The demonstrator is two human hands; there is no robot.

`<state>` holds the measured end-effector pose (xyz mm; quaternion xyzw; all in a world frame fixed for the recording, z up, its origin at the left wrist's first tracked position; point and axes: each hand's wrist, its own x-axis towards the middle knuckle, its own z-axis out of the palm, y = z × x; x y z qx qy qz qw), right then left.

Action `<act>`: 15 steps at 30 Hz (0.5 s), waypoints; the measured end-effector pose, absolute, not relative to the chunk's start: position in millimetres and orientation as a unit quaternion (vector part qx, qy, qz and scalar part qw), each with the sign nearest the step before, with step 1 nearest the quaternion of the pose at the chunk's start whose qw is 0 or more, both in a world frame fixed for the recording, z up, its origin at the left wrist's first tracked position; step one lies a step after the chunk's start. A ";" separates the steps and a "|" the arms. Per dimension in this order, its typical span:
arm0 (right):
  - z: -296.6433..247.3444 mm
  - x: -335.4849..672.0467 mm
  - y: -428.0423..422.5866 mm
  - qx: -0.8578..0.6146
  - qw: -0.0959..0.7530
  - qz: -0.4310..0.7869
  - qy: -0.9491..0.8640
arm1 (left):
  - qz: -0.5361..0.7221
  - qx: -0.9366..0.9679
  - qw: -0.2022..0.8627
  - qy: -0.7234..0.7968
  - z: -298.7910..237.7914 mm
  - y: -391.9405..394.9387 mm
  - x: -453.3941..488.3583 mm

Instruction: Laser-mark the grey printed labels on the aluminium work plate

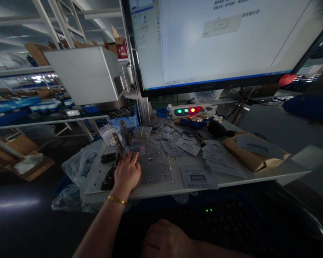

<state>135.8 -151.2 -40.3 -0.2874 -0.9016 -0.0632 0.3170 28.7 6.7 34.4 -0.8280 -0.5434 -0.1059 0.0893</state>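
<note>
Currently, the left hand (127,173) lies palm down on the perforated metal plate (157,168) at the front left of the worktop (261,175). Its fingers are stretched out and held together, closed around nothing. The fingertips touch the near edge of a small grey nameplate (136,149), which lies flat at the far left corner of the metal plate. A red light spot (143,146) shows on the nameplate's right part. A gold bracelet (117,200) sits on the left wrist, at the worktop's front edge.

The right hand (164,239) is low in the dark, in front of the worktop and well apart from it. It looks loosely curled. Cannot tell whether it holds anything.

A black block (108,179) lies just left of the left hand. Upright metal brackets (117,143) stand beyond the block, with a clear plastic cup (109,133) near them.

Loose printed labels (188,146) are scattered right of the metal plate, and one single label (198,177) lies near the front edge. A brown paper packet (249,157) lies at the far right.

A panel of green and red lamps (187,110) stands at the back, with a blue-bodied meter (197,121) just in front of it. A large lit monitor (226,39) hangs above. A white box-shaped unit (86,75) hangs over the worktop's left end.
</note>
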 end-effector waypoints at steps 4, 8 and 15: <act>-39.0 135.8 -150.1 -0.289 0.312 -0.062 -0.903 | -0.112 -0.828 0.091 -0.541 34.3 7.1 28.6; -36.3 136.9 -150.3 -0.292 0.278 -0.055 -0.913 | -0.117 -0.828 0.098 -0.539 34.7 6.6 28.9; -39.8 134.1 -149.7 -0.301 0.271 -0.067 -0.912 | -0.109 -0.832 0.103 -0.534 35.9 6.7 29.4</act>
